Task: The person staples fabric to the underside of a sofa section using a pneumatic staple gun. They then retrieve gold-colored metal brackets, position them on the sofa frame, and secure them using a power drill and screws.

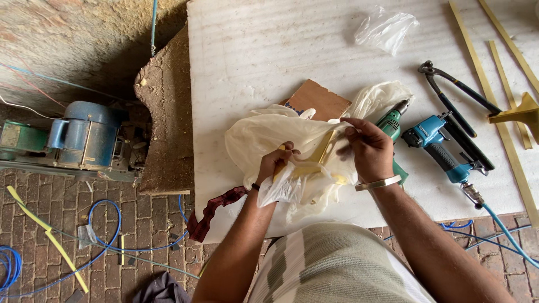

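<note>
We hold the cream plastic bag between both grips: left hand pinching its lower fold, right hand pinching the brass strip, which slants down-left toward the left grip.

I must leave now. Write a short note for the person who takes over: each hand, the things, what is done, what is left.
Left hand: shut on the white plastic bag, gripping its near edge.
Right hand: pinches a brass-coloured metal piece at the bag's mouth.
The bag lies on the white table, with the green drill and blue nail gun to its right.
Done: piece partly out.
Left: the piece is not yet free of the bag.
</note>
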